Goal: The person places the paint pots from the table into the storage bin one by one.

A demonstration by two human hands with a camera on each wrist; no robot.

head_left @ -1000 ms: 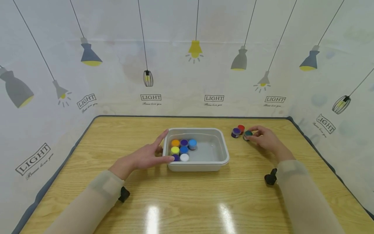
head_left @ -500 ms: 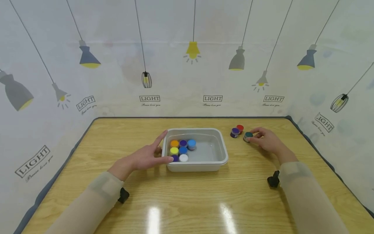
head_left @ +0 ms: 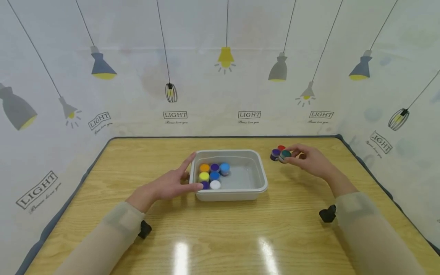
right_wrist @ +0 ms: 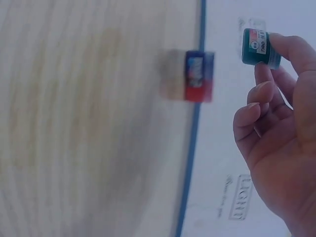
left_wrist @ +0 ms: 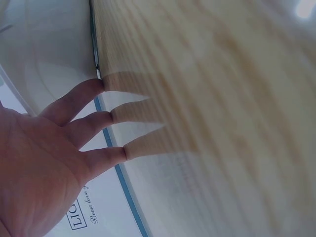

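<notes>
My left hand (head_left: 172,184) rests against the left end of a light grey plastic tub (head_left: 228,196), fingers spread and fairly straight, thumb over the front rim. In the left wrist view, three fingertips (left_wrist: 118,153) touch the table beside the tub wall. Small paint jars fill the tub's left half, among them orange (head_left: 204,168), yellow (head_left: 204,176), light blue (head_left: 225,167) and white-lidded (head_left: 215,185) ones. My right hand (head_left: 311,160) pinches a small green paint jar (right_wrist: 256,48) between thumb and fingers, lifted off the table. Behind it stand a purple jar (head_left: 275,154) and a red jar (head_left: 281,148).
The wooden table (head_left: 220,229) runs back to a dark edge strip (head_left: 154,136). Beyond it hangs a pale wall covering (head_left: 206,91) printed with lamps. The tub's right half shows bare floor.
My right hand has raised the green jar off the table and moved it left, towards the purple and red jars. The left hand stays at the tub.
</notes>
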